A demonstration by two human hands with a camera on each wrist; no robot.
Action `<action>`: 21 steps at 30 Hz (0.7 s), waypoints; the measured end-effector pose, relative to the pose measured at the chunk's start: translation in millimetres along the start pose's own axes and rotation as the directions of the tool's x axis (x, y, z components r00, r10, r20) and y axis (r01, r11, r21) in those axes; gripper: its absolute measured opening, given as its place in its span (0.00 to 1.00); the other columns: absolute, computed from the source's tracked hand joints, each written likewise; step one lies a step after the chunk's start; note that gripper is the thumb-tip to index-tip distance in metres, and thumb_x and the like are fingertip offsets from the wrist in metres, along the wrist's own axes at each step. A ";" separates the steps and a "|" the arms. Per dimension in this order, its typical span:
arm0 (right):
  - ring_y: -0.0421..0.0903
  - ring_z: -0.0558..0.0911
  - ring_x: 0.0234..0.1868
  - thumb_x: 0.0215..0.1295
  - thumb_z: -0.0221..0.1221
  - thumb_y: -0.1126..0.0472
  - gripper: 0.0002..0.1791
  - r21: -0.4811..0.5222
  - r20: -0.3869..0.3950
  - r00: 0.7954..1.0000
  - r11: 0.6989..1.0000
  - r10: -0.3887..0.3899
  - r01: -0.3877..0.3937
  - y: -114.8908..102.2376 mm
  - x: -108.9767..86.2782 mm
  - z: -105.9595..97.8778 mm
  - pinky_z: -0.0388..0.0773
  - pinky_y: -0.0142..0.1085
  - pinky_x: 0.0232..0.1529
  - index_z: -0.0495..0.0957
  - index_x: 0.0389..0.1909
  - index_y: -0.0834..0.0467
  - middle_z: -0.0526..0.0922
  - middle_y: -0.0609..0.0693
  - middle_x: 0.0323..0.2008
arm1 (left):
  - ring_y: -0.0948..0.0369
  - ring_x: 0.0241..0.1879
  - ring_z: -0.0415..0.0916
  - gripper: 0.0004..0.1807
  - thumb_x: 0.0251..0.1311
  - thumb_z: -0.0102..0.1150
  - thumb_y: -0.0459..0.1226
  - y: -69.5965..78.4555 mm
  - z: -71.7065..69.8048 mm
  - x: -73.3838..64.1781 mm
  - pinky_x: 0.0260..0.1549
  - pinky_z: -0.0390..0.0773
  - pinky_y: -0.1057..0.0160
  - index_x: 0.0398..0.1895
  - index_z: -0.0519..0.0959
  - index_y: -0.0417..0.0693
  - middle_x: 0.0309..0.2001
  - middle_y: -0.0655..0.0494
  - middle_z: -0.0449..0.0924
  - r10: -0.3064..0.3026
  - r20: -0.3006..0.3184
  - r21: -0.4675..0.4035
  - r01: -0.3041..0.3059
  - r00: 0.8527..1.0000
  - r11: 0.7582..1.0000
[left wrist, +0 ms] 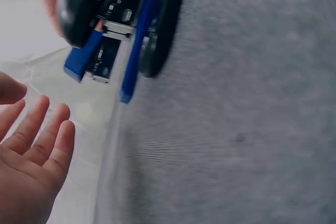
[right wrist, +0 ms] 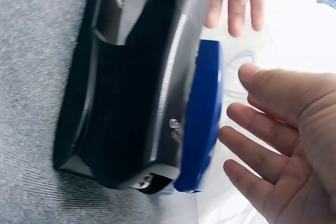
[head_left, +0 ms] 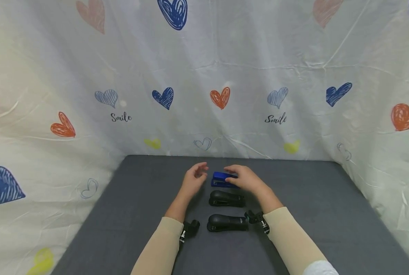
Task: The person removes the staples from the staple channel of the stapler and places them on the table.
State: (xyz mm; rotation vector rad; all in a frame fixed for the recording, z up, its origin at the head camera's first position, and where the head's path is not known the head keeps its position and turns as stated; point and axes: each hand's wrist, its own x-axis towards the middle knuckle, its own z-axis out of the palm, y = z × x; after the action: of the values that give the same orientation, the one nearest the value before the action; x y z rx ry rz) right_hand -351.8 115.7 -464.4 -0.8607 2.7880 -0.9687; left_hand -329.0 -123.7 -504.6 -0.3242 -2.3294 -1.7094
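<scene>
A blue stapler (head_left: 220, 176) lies farthest back of a row of three on the table. Left of it my left hand (head_left: 195, 178) hovers with loosely bent fingers and nothing in them. My right hand (head_left: 246, 178) is at its right end, overlapping it in the head view. In the right wrist view the fingers of that hand (right wrist: 283, 135) are spread, with space beside the blue stapler (right wrist: 203, 114). Closer to me lie a black stapler (head_left: 225, 198) and a second black stapler (head_left: 227, 223), both roughly parallel to the blue one.
A dark grey cloth covers the table (head_left: 142, 214). Behind and at the sides hangs a white curtain (head_left: 187, 122) printed with hearts, meeting the table's back edge just beyond the hands. Dark wrist-worn cameras sit close to the nearer black stapler.
</scene>
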 end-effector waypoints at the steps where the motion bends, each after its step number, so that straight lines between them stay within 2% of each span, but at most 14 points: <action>1: 0.59 0.78 0.62 0.71 0.65 0.59 0.25 -0.002 0.001 1.000 1.000 0.001 -0.001 0.3 0.6 0.7 0.73 0.53 0.62 0.77 0.66 0.64 0.80 0.60 0.61 | 0.47 0.49 0.80 0.22 0.67 0.58 0.24 -1.7 0.7 -0.4 0.47 0.79 0.51 0.64 0.77 0.37 0.53 0.42 0.83 -0.017 0.010 0.006 0.017 1.000 1.000; 5: 0.59 0.79 0.62 0.70 0.66 0.63 0.24 -0.028 -0.003 1.000 1.000 0.002 -0.002 0.2 2.6 3.5 0.72 0.53 0.63 0.78 0.65 0.63 0.81 0.60 0.60 | 0.48 0.47 0.81 0.20 0.67 0.60 0.27 -8.3 4.0 -1.6 0.45 0.80 0.51 0.62 0.78 0.36 0.52 0.44 0.83 -0.109 0.053 0.056 0.106 0.993 0.993; 10: 0.57 0.81 0.59 0.67 0.67 0.64 0.22 -0.090 -0.028 1.000 0.996 -0.009 0.006 0.1 5.9 7.2 0.73 0.52 0.61 0.81 0.61 0.63 0.84 0.59 0.57 | 0.51 0.45 0.81 0.19 0.67 0.62 0.28 -14.6 8.5 -1.5 0.42 0.80 0.53 0.61 0.80 0.36 0.51 0.45 0.82 -0.186 0.098 0.093 0.177 0.978 0.980; 15: 0.55 0.83 0.55 0.66 0.68 0.64 0.18 -0.166 -0.035 0.999 0.986 -0.013 0.007 -0.5 11.9 9.7 0.76 0.50 0.58 0.85 0.56 0.61 0.86 0.56 0.52 | 0.52 0.45 0.80 0.21 0.66 0.63 0.29 -16.7 8.7 2.1 0.45 0.80 0.52 0.62 0.79 0.36 0.52 0.44 0.83 -0.203 0.153 0.133 0.183 0.967 0.974; 21: 0.54 0.84 0.53 0.65 0.69 0.66 0.17 -0.203 -0.021 1.000 0.979 0.023 -0.027 -5.5 15.2 10.4 0.76 0.49 0.57 0.86 0.55 0.60 0.86 0.55 0.50 | 0.53 0.44 0.78 0.23 0.64 0.65 0.29 -17.6 8.2 6.5 0.44 0.78 0.52 0.63 0.79 0.36 0.56 0.44 0.82 -0.230 0.224 0.225 0.179 0.947 0.958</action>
State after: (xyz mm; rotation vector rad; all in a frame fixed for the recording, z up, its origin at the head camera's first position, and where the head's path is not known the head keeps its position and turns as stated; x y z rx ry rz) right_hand -359.5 98.4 -467.8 -0.8396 2.9444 -0.7001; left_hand -341.1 -120.7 -520.8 -0.2789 -2.7824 -1.5764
